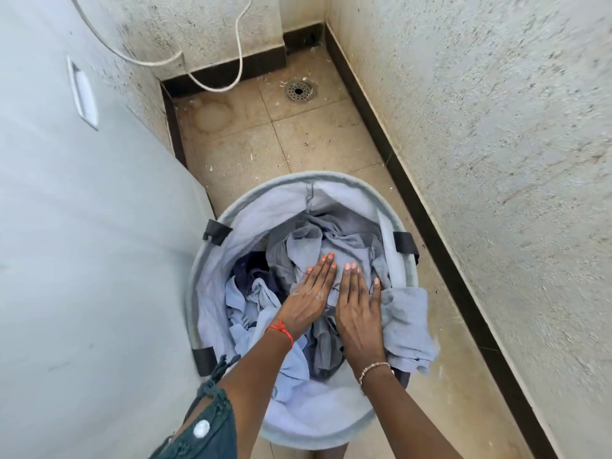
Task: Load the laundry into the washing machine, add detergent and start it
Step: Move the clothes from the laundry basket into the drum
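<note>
Down on the tan tiled floor (311,140), between a pale grey washing machine side (82,243) on the left and a speckled cream wall (496,160) on the right, stands a round light-grey fabric laundry basket (334,178) with dark strap handles. Inside it lies a heap of crumpled grey and pale blue laundry (304,241), with one grey cloth (409,326) draped over the right rim. Both hands lie flat, palms down, side by side on the heap. The left hand (308,301), with a red thread at the wrist, has its fingers straight and close together, touching the grey fabric and gripping nothing. The right hand (359,309), with a thin bead bracelet, is likewise flat, fingers extended and nearly closed up, thumb out toward the draped cloth. At the far end sit a round metal floor drain (299,91) and a looping white cord (212,84).
</note>
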